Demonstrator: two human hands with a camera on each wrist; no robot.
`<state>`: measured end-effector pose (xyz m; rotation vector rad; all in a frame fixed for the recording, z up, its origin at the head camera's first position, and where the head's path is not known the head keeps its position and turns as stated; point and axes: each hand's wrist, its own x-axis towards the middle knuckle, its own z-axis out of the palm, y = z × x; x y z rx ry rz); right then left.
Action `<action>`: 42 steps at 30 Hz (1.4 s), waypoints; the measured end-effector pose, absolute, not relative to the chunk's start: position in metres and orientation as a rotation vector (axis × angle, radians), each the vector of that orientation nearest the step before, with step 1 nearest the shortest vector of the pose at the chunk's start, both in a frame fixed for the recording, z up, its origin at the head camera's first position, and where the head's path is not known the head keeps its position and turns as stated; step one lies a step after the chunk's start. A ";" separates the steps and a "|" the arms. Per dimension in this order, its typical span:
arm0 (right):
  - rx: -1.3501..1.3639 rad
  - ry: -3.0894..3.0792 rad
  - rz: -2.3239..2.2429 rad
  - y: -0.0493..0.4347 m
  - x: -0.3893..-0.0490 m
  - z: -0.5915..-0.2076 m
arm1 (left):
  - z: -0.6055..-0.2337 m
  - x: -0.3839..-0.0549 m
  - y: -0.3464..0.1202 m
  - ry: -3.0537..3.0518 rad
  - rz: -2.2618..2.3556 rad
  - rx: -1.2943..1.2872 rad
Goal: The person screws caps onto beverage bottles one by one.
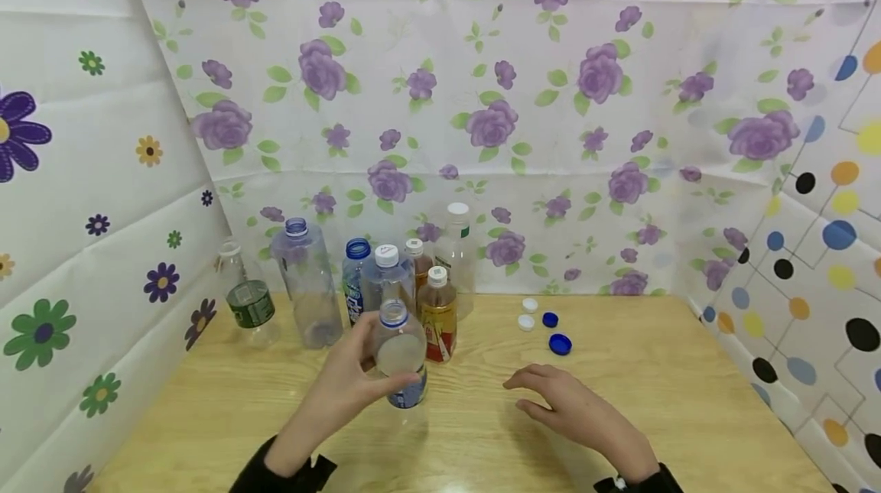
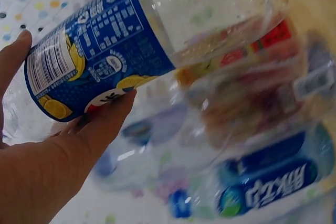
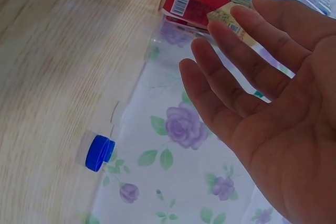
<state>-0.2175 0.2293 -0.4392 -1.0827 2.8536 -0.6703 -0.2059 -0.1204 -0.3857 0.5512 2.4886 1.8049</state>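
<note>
Left hand (image 1: 344, 380) gripping one uncapped bottle; four caps loose

Held: clear bottle (image 1: 401, 355) with blue label, neck upward and bare, gripped between left thumb and fingers in front of the bottle group. Whether its base touches the table (image 1: 475, 432) cannot be told.

Unoccupied: right hand (image 1: 564, 405), fingers loosely extended, over the table near the caps, touching none.

Capped in white, four: large clear bottle (image 1: 388, 283); amber bottle (image 1: 422, 265), partly hidden; red-and-yellow-labelled bottle (image 1: 438, 313); tall clear bottle (image 1: 461, 256).

Uncapped, standing: large bluish bottle (image 1: 307, 287); blue-necked bottle (image 1: 353, 287). Green-labelled bottle (image 1: 250, 303), far left: apparently uncapped, too small to be sure.

Loose, right of the bottles: two white caps (image 1: 526, 322), two blue caps (image 1: 560, 344).

Progress, as judged: about midway. Four bottles wear caps; outstanding are the unattached caps and the bare necks, the held one included.
</note>
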 end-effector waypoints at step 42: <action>-0.437 3.054 -0.334 0.259 -0.344 -0.428 | -0.430 -0.224 -0.087 2.474 1.801 0.628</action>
